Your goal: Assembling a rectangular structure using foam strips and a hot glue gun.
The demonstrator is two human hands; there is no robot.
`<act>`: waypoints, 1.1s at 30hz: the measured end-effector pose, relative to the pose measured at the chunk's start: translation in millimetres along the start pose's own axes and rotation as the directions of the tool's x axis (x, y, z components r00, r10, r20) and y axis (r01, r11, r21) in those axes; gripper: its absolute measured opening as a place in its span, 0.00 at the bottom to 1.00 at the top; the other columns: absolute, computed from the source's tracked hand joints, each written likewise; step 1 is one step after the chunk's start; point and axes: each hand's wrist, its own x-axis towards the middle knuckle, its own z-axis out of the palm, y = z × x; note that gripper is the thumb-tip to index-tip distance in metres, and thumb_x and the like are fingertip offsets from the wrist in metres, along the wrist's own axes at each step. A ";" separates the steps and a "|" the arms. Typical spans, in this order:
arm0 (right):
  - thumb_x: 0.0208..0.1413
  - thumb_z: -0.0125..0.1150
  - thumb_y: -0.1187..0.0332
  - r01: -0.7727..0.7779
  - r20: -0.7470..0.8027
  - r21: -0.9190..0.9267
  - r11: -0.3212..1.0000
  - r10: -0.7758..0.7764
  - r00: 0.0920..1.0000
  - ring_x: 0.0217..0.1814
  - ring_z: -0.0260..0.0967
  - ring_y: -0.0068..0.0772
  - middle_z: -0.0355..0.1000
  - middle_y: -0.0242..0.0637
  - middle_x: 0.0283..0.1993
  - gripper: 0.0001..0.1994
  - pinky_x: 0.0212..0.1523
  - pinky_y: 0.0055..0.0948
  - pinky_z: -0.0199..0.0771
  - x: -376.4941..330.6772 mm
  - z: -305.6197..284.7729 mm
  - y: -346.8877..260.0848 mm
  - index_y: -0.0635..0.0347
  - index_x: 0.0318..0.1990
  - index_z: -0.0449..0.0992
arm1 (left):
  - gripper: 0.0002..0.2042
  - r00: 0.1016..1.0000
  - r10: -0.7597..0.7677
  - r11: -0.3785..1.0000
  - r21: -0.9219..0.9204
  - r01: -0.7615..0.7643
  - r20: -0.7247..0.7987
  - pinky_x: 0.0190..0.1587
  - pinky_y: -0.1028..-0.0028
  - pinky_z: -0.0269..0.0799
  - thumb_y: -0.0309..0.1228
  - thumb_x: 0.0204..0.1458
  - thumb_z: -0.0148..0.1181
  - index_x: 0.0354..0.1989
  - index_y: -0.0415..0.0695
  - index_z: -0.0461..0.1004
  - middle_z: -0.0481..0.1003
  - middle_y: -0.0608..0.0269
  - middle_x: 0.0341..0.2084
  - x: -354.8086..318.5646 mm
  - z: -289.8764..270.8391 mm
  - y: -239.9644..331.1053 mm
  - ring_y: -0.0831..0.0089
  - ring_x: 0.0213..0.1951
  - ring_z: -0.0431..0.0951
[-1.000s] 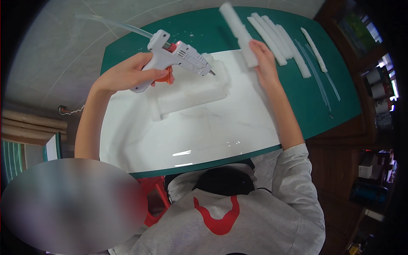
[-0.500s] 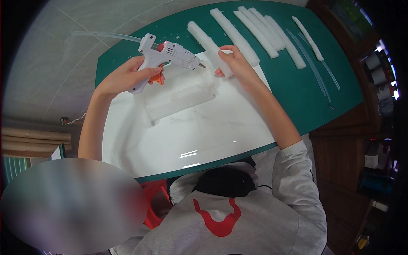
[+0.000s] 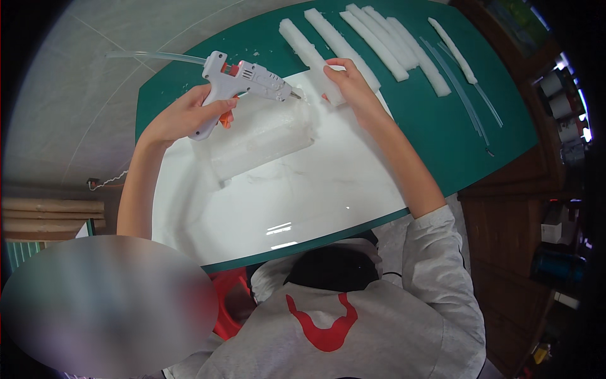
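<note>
In the head view, the right hand [image 3: 356, 95] is bringing the white strip [image 3: 303, 47] closer to the glue gun [image 3: 221, 85] than a second ago; strip and nozzle are now sitting near each other, apparently ready to be used together. That hand is pinching the strip's near end between thumb and fingers, its forearm slanting up and leftward. The left hand [image 3: 184, 118] is wrapping the gun's handle, wrist bending inward, fingers resting by the orange trigger; whether they are squeezing cannot be told. The pale block [image 3: 259, 142] is lying on the white board [image 3: 303, 202], below the nozzle; loose strips [image 3: 379, 47] are lying farther right.
</note>
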 end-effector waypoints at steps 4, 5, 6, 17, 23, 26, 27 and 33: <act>0.51 0.47 0.59 0.010 -0.003 0.032 0.999 -0.010 1.000 0.34 0.65 0.26 0.61 0.36 0.39 0.18 0.38 0.23 0.63 -1.1 -0.3 -1.2 0.56 0.47 0.58 | 0.15 0.999 -0.006 1.000 0.030 0.007 -0.036 0.33 0.77 0.59 0.43 0.42 0.51 0.30 0.43 0.67 0.69 0.67 0.18 0.7 1.2 -0.6 0.79 0.24 0.68; 0.51 0.47 0.59 0.018 -0.007 0.033 0.999 -0.017 1.000 0.34 0.65 0.26 0.61 0.36 0.39 0.18 0.38 0.23 0.63 -1.2 -0.8 -1.9 0.56 0.47 0.58 | 0.15 0.999 0.000 1.000 0.022 0.000 -0.036 0.32 0.77 0.59 0.43 0.42 0.51 0.30 0.43 0.68 0.68 0.67 0.18 0.3 1.7 0.2 0.80 0.24 0.68; 0.51 0.47 0.59 0.026 -0.010 0.035 0.999 -0.025 1.000 0.34 0.65 0.26 0.62 0.37 0.38 0.18 0.38 0.23 0.63 -1.2 -1.0 -2.2 0.56 0.47 0.58 | 0.15 0.999 0.000 1.000 0.021 0.001 -0.037 0.32 0.77 0.59 0.43 0.42 0.51 0.30 0.43 0.68 0.68 0.67 0.18 0.3 1.4 0.3 0.80 0.24 0.68; 0.46 0.54 0.67 0.470 -0.113 0.097 0.877 -0.459 0.881 0.34 0.59 0.19 0.66 0.30 0.34 0.14 0.36 0.20 0.59 4.6 -13.0 -7.6 0.56 0.42 0.67 | 0.18 0.945 0.059 0.997 0.068 -0.039 -0.321 0.34 0.79 0.61 0.43 0.45 0.51 0.38 0.41 0.67 0.72 0.64 0.29 -23.9 -19.7 -13.7 0.79 0.31 0.70; 0.43 0.57 0.70 0.736 -0.090 -0.253 0.628 -0.773 0.628 0.36 0.60 0.24 0.69 0.30 0.35 0.11 0.39 0.21 0.60 3.1 -12.3 -10.5 0.53 0.38 0.72 | 0.16 0.829 0.034 0.992 -0.080 -0.095 -0.558 0.33 0.78 0.62 0.40 0.47 0.50 0.38 0.40 0.67 0.71 0.63 0.28 -36.1 -71.7 -45.6 0.77 0.30 0.70; 0.42 0.57 0.71 0.767 -0.106 -0.294 0.571 -0.817 0.567 0.36 0.60 0.26 0.69 0.31 0.36 0.11 0.40 0.22 0.60 2.7 -10.9 -10.8 0.53 0.37 0.72 | 0.15 0.771 0.157 0.948 0.314 0.059 -0.618 0.33 0.77 0.62 0.37 0.46 0.51 0.38 0.39 0.66 0.68 0.60 0.25 -23.0 -105.6 -80.8 0.72 0.28 0.69; 0.42 0.57 0.72 0.766 -0.124 -0.278 0.580 -0.813 0.570 0.36 0.61 0.27 0.69 0.31 0.37 0.11 0.40 0.22 0.60 3.3 -11.4 -10.2 0.54 0.37 0.72 | 0.14 0.774 0.281 0.783 0.602 0.157 -0.568 0.34 0.76 0.63 0.35 0.46 0.51 0.38 0.39 0.65 0.66 0.58 0.25 -15.2 -113.7 -94.6 0.69 0.28 0.69; 0.40 0.55 0.75 0.858 0.065 -0.295 0.421 -0.887 0.458 0.41 0.62 0.32 0.69 0.34 0.39 0.12 0.43 0.25 0.59 -1.3 -6.7 -11.3 0.57 0.36 0.73 | 0.14 0.736 0.541 0.698 0.706 -0.123 -0.407 0.37 0.69 0.64 0.31 0.44 0.51 0.40 0.41 0.62 0.56 0.51 0.39 45.8 -123.0 -174.0 0.58 0.37 0.66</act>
